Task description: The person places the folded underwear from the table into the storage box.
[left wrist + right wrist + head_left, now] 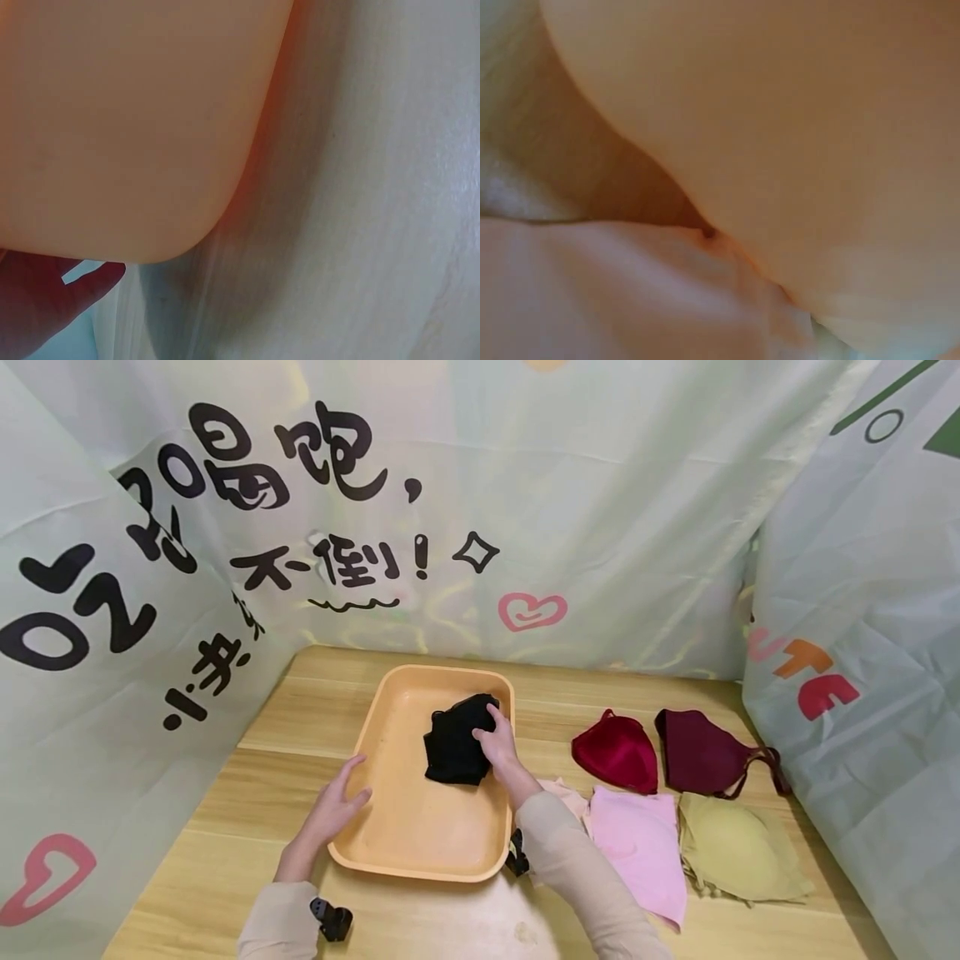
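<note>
A folded black garment is in the far right part of a peach-orange plastic tray. My right hand holds it at its right edge, thumb and a fingertip over the dark cloth; the other fingers are hidden. At the tray's left rim is my left hand, thumb and forefinger spread, thumb reaching over the edge. The left wrist view shows the tray's outer wall with fingers beside its lower edge. Tray wall and pale pink cloth fill most of the right wrist view.
Right of the tray lie a red bra, a maroon bra with a strap, a pink cloth garment, a yellow-green padded garment and a peach one partly behind my sleeve. Printed curtains enclose the wooden table.
</note>
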Action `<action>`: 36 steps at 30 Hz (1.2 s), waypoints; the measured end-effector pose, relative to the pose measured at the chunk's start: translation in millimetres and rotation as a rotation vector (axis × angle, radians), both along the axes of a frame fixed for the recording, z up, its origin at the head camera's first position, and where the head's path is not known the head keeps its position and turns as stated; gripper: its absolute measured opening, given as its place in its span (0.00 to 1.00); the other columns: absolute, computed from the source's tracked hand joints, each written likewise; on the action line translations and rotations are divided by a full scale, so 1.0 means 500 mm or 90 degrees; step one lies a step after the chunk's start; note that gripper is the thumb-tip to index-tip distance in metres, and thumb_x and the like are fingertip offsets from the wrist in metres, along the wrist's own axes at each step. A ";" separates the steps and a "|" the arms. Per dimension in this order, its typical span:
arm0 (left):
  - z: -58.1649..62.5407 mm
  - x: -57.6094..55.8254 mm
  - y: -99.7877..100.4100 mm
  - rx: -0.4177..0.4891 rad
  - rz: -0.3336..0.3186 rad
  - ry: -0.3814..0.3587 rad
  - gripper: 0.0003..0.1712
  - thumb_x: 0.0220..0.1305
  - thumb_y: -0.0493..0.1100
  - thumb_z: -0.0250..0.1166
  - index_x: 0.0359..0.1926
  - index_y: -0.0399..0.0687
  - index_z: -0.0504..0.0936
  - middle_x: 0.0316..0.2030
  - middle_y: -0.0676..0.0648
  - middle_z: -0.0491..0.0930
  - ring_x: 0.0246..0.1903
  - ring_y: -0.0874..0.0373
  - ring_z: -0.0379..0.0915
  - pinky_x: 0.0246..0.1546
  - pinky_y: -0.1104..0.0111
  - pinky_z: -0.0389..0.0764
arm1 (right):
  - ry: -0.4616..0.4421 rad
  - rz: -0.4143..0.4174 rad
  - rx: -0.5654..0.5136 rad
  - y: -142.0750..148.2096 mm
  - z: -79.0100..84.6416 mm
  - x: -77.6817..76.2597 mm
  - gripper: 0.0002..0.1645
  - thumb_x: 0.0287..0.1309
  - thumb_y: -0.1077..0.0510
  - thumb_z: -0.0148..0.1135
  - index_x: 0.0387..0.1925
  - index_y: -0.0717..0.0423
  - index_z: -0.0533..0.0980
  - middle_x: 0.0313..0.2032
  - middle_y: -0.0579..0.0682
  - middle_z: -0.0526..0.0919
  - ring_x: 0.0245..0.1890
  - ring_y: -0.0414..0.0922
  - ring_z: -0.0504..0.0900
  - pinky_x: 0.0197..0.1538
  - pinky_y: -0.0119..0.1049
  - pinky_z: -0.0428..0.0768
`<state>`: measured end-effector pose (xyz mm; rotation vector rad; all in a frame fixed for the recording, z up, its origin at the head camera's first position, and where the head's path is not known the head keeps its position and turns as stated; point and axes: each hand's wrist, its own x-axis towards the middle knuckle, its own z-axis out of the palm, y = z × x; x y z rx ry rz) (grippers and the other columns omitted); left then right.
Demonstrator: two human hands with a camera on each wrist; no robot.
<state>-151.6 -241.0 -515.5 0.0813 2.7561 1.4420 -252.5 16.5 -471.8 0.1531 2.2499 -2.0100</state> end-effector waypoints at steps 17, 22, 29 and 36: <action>0.008 0.002 0.009 -0.012 0.025 -0.027 0.37 0.58 0.36 0.58 0.67 0.45 0.54 0.65 0.31 0.55 0.10 0.66 0.50 0.22 0.68 0.66 | 0.133 0.043 -0.030 0.052 -0.046 0.033 0.28 0.52 0.75 0.43 0.57 0.71 0.65 0.61 0.65 0.64 0.61 0.61 0.62 0.61 0.49 0.65; 0.005 0.000 0.008 -0.015 0.026 -0.027 0.37 0.57 0.34 0.58 0.67 0.45 0.54 0.56 0.28 0.66 0.09 0.67 0.52 0.12 0.76 0.61 | 0.160 0.051 -0.027 0.076 0.029 0.124 0.23 0.56 0.76 0.43 0.55 0.77 0.64 0.58 0.71 0.65 0.59 0.63 0.63 0.60 0.52 0.64; 0.001 0.001 0.008 -0.006 0.022 -0.039 0.37 0.57 0.34 0.57 0.67 0.46 0.54 0.53 0.28 0.68 0.09 0.68 0.52 0.08 0.79 0.57 | 0.146 0.018 -0.032 0.124 -0.031 0.158 0.22 0.59 0.71 0.44 0.56 0.74 0.64 0.54 0.70 0.70 0.56 0.61 0.68 0.53 0.39 0.73; 0.007 0.004 0.009 -0.019 0.026 -0.042 0.38 0.56 0.34 0.57 0.67 0.46 0.54 0.52 0.27 0.67 0.09 0.67 0.52 0.08 0.79 0.57 | 0.164 -0.046 0.048 0.182 -0.052 0.205 0.21 0.60 0.66 0.50 0.55 0.72 0.68 0.54 0.69 0.71 0.56 0.63 0.67 0.57 0.52 0.68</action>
